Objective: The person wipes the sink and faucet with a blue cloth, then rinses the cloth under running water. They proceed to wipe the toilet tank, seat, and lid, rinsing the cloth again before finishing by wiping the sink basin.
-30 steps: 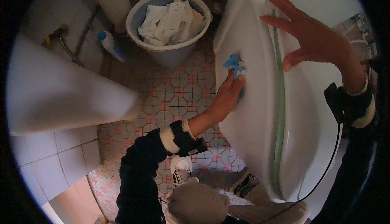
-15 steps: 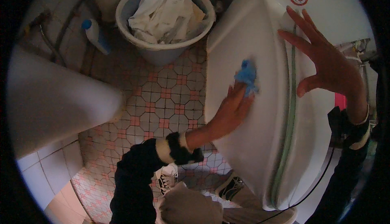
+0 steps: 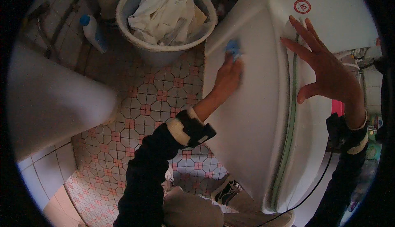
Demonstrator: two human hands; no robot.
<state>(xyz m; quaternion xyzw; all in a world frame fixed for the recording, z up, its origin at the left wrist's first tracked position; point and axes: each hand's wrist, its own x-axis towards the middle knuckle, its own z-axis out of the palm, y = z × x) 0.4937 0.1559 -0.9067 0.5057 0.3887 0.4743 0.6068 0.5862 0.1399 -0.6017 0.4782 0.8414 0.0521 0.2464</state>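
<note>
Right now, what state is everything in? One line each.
Left hand: closed on the cloth
Cloth: bunched up, slightly blurred, at the white panel
Right hand: open, fingers spread, beside the green strip; contact unclear
Bin: uncovered, well filled
Paper: piled loosely in the bin
Bottle: capped; fill level unclear

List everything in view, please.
Cloth: one, blue, over casing
Casing: one, white, right
Strip: one, green, along casing
Sticker: one, red-white, casing top
Bin: one, grey, top centre
Papers: several, white, in bin
Bottle: one, white-blue, left of bin
Fixture: one, white, left
Larger tiles: several, white, lower left
Floor tiles: many, grey-pink, centre
Cable: one, black, lower right
Sleeves: two, dark, bottom
Left grip: one, bare, on cloth
Right grip: one, bare, over strip
</note>
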